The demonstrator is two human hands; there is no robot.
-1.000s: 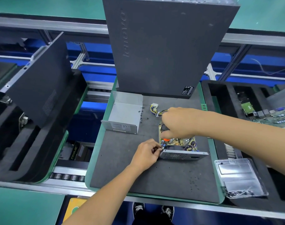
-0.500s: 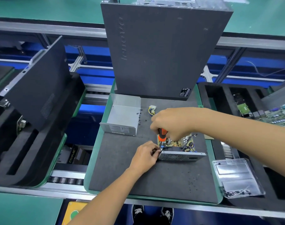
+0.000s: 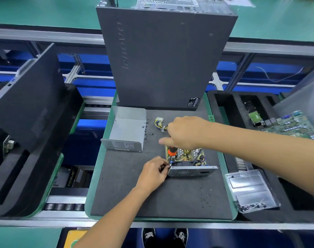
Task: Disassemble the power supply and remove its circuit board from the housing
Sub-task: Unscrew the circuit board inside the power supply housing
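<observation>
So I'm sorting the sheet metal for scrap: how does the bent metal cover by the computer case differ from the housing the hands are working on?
The metal cover is a bare shell with nothing inside; the housing still holds the circuit board. The cover lies untouched on the mat's left side; the housing sits nearer the middle, steadied by the left hand while the right hand works a screwdriver in it. The housing shows a perforated wall; the cover's walls look plain. Both are silver-grey sheet metal.

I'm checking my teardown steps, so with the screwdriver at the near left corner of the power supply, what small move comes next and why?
Probably keep turning the screwdriver to back out that corner screw. The right hand grips its orange handle, its tip sits at the housing's near left corner where the left hand pinches, and the circuit board still lies inside.
</observation>
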